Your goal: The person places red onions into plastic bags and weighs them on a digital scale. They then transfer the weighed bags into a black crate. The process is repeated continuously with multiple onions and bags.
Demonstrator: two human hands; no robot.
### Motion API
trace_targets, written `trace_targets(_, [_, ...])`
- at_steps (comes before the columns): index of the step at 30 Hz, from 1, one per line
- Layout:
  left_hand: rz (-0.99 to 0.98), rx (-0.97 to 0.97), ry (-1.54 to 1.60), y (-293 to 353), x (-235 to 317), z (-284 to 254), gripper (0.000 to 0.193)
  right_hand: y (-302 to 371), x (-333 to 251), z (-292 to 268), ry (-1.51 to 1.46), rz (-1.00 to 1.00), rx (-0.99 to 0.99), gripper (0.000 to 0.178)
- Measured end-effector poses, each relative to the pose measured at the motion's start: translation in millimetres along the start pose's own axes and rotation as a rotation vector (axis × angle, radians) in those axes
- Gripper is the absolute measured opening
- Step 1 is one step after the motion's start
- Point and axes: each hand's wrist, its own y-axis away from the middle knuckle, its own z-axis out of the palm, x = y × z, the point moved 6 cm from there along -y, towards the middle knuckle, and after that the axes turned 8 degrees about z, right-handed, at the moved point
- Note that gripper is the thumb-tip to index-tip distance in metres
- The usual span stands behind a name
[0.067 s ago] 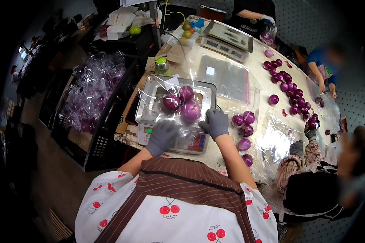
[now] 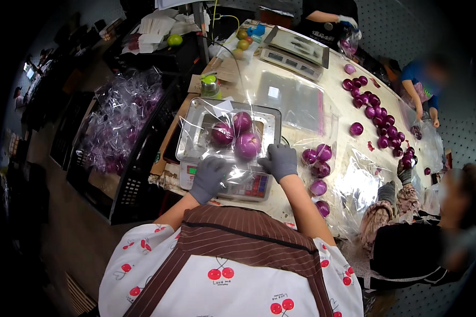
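Three purple onions (image 2: 247, 145) lie inside a clear plastic bag (image 2: 243, 173) on the metal pan of a digital scale (image 2: 188, 150). My left hand (image 2: 209, 178), in a grey glove, is closed on the near left part of the bag, above the scale's display. At the bag's near right corner, my right hand (image 2: 281, 161), gloved too, has its fingers bent in and closed on the film. The bag's mouth stretches between both hands over the keypad, and its film partly covers my fingertips.
Loose onions (image 2: 321, 169) lie right of the scale, with more across the table (image 2: 301, 105). Flat clear bags (image 2: 291, 100) and a second scale (image 2: 293, 62) are farther back. A black crate (image 2: 132, 174) of bagged onions stands left. Co-workers' hands (image 2: 387, 193) work along the right side.
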Motion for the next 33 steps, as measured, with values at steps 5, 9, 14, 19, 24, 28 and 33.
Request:
trace_targets(5, [-0.065, 0.147, 0.013, -5.0, -17.0, -4.8, 0.019, -3.9, 5.5, 9.9, -0.112, 0.116, -0.223, 0.035])
trace_targets(9, [-0.183, 0.398, 0.165, -28.0, -43.5, -32.9, 0.008, -26.0, 21.3, 11.0, -0.93, 0.259, -0.425, 0.023])
trace_targets(14, [-0.251, 0.573, 0.207, -84.1, -86.6, -87.4, 0.008, -45.2, -20.3, -61.0, -1.895, 0.371, -0.642, 0.026])
trace_targets(19, [-0.294, 0.609, 0.331, -131.5, -104.7, -131.5, 0.008, -78.8, -36.5, -132.6, -2.016, 0.158, -0.574, 0.031])
trace_targets(24, [-0.089, 0.735, 0.245, -146.7, -81.5, -171.4, 0.008, -59.7, -57.3, -186.4, -1.942, -0.009, -0.344, 0.033])
trace_targets(28, [-0.227, 0.736, 0.388, -147.3, -99.5, -163.8, 0.01, -73.9, -56.9, -188.5, -1.889, 0.018, -0.289, 0.034])
trace_targets(33, [-0.192, 0.755, 0.285, -156.0, -86.5, -177.8, 0.014, -82.9, -52.7, -163.3, -2.175, 0.113, -0.452, 0.04])
